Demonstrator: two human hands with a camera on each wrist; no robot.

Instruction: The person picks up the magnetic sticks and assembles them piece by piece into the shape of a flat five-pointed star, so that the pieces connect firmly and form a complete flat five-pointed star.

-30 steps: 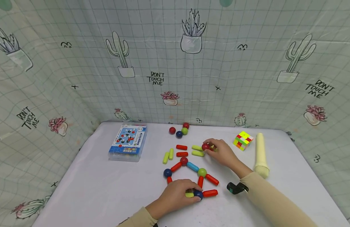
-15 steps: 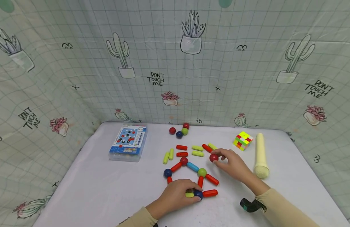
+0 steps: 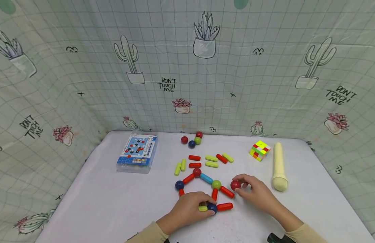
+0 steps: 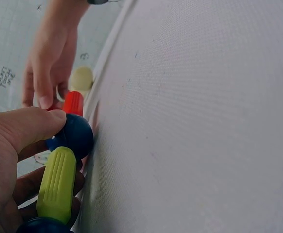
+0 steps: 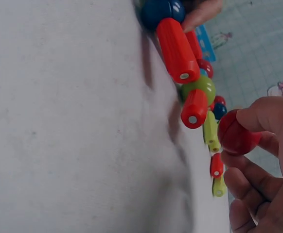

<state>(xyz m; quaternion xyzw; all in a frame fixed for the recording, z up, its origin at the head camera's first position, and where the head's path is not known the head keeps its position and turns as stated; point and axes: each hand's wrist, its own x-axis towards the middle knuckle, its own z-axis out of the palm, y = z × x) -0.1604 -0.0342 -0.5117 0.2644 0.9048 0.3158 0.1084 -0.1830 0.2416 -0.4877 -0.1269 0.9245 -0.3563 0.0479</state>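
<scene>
Beyond hands (image 3: pixel 256 195) pinching balls (image 3: pixel 234 185), printed box (image 3: pixel 137 152), interior hidden

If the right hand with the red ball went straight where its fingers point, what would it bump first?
Probably the red stick joined to the green ball, with the held red ball touching before the right hand does. I can't tell how high the hand is, so it might pass over.

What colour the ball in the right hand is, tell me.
The ball is red; the right wrist view shows it best.
</scene>
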